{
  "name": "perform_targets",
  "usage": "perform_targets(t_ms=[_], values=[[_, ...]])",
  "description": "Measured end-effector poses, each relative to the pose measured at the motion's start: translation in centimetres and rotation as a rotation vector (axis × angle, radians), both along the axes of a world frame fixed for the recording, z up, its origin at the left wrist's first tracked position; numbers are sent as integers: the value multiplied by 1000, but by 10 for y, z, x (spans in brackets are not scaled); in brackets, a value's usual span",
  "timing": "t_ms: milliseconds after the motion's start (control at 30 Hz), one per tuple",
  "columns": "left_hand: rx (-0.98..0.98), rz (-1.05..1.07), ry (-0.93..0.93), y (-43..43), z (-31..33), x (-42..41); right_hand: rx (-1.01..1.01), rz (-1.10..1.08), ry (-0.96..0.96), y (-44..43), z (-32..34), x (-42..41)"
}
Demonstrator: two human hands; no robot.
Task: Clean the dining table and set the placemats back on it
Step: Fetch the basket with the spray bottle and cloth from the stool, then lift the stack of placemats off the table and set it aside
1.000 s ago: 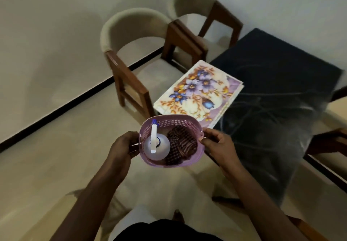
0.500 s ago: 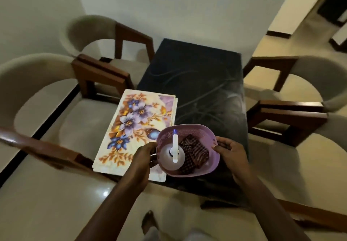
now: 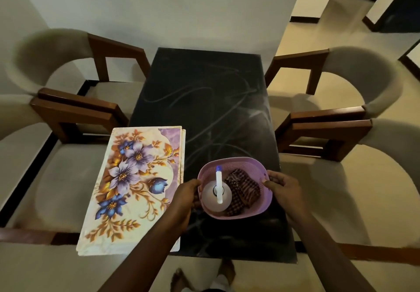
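Floral rectangular placemats (image 3: 134,187) lie stacked near left on the black glossy dining table (image 3: 204,100) | your left hand (image 3: 185,197) grips the oval pink plastic basket (image 3: 241,161) by its left rim; white spray bottle (image 3: 210,198) and dark checked cloth (image 3: 242,191) inside | your right hand (image 3: 284,189) grips the right rim.

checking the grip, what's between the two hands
Head view: the purple basket, holding a spray bottle and a checked cloth, lies between the left hand and right hand, both gripping its sides.
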State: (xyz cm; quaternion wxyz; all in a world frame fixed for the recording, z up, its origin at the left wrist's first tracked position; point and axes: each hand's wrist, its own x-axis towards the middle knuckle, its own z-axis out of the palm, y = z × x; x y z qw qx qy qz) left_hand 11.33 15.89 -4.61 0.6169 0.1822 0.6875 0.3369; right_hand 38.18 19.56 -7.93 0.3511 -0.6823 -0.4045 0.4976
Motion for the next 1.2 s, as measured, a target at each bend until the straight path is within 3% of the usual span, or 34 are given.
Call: perform_targets(t_ms=[467,633,767,933,1100,1200], values=[[-30,51,45,6,-15,15,-80,55,25,8,-23,18],[28,153,43,0,-12,-2,-18,102,-123,19,-8,7],[104,213,52,-7,-9,-41,101,210,-221,33,24,-27],[145,270,105,-31,-14,-108,276,340,-124,37,74,-91],[66,347,153,-67,-27,-187,472,403,-75,14,106,-168],[6,444,166,-93,-36,-233,465,465,-28,-5,105,-219]])
